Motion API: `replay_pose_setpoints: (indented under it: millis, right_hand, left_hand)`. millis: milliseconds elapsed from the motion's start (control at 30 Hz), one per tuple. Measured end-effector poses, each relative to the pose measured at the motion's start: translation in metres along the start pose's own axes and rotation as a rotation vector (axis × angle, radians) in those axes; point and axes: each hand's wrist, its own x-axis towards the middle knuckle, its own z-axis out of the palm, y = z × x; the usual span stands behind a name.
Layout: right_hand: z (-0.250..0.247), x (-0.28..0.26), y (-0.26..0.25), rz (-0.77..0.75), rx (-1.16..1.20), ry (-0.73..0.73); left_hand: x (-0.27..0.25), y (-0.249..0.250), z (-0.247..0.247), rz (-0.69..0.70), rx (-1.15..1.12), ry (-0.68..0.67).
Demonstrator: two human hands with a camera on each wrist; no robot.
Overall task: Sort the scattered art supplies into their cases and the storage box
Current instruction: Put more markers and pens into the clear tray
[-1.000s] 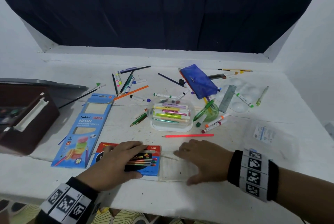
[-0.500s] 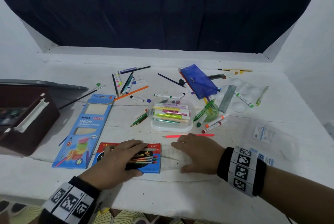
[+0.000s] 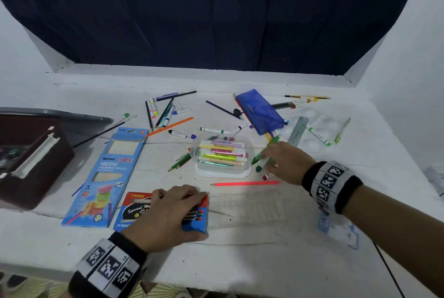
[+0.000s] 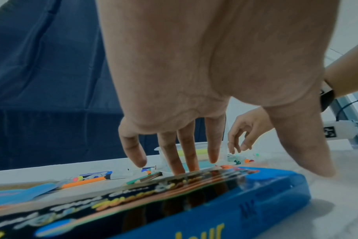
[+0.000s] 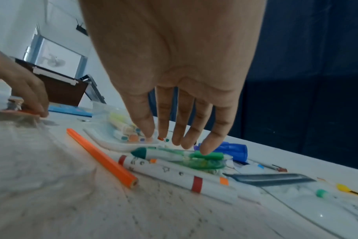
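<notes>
My left hand (image 3: 175, 204) lies flat on the red and blue coloured-pencil box (image 3: 134, 213) at the table's front; in the left wrist view its fingers (image 4: 192, 161) press straight down on the box lid (image 4: 215, 202). My right hand (image 3: 281, 158) hovers with straight fingers over a green-capped marker (image 3: 260, 165) just right of the clear tub of highlighters (image 3: 223, 153). In the right wrist view the fingertips (image 5: 206, 150) are at that marker (image 5: 165, 155) and hold nothing. A neon pink pencil (image 3: 245, 183) lies between the hands.
A tall blue neon pencil box (image 3: 108, 172) lies left of the tub. The brown storage box (image 3: 31, 158) stands at the far left. Loose pens lie at the back with a blue pouch (image 3: 259, 111), ruler (image 3: 298, 129) and clear palette (image 3: 314, 129). A flat clear case (image 3: 247, 206) lies by the pencil box.
My right hand has left the clear case beside the pencil box and moved away and to the right, to the markers by the tub. The left hand stays on the pencil box.
</notes>
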Motion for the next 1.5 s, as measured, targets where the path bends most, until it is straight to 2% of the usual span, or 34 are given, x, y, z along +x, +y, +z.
replay_pose_setpoints:
  millis: [200, 367, 467, 667, 800, 933, 1000, 1100, 1267, 1433, 1500]
  right_hand:
    - [0.011, 0.017, -0.002, -0.050, -0.144, -0.038]
    - [0.017, 0.021, -0.001, -0.101, -0.259, 0.026]
    - [0.014, 0.017, 0.003, -0.111, -0.200, 0.066]
    - [-0.001, -0.009, 0.020, -0.046, 0.068, 0.317]
    - [-0.009, -0.030, 0.027, -0.021, 0.403, 0.484]
    - [-0.012, -0.045, 0.029, 0.018, 0.560, 0.567]
    - [-0.013, -0.048, 0.030, 0.045, 0.599, 0.586]
    - [-0.020, -0.051, 0.036, 0.096, 0.681, 0.593]
    - [-0.032, -0.053, 0.046, 0.177, 0.784, 0.554]
    - [-0.041, -0.042, 0.060, 0.211, 0.803, 0.516]
    - [-0.042, -0.035, 0.065, 0.196, 0.818, 0.523]
  left_hand:
    - [0.010, 0.006, -0.002, -0.027, 0.016, -0.031]
    - [0.015, 0.010, -0.004, -0.054, -0.020, -0.079]
    - [0.016, 0.013, -0.005, -0.068, -0.011, -0.096]
    - [0.013, 0.017, -0.013, -0.041, -0.067, -0.096]
    - [0.021, 0.033, -0.039, 0.021, -0.175, 0.111]
    - [0.050, 0.052, -0.067, 0.106, -0.265, 0.383]
    - [0.076, 0.058, -0.083, 0.151, -0.227, 0.409]
    - [0.121, 0.066, -0.108, 0.201, -0.104, 0.333]
    - [0.192, 0.086, -0.121, 0.221, 0.116, 0.049]
    - [0.243, 0.098, -0.104, 0.134, 0.281, -0.247]
    - [0.257, 0.099, -0.098, 0.095, 0.304, -0.324]
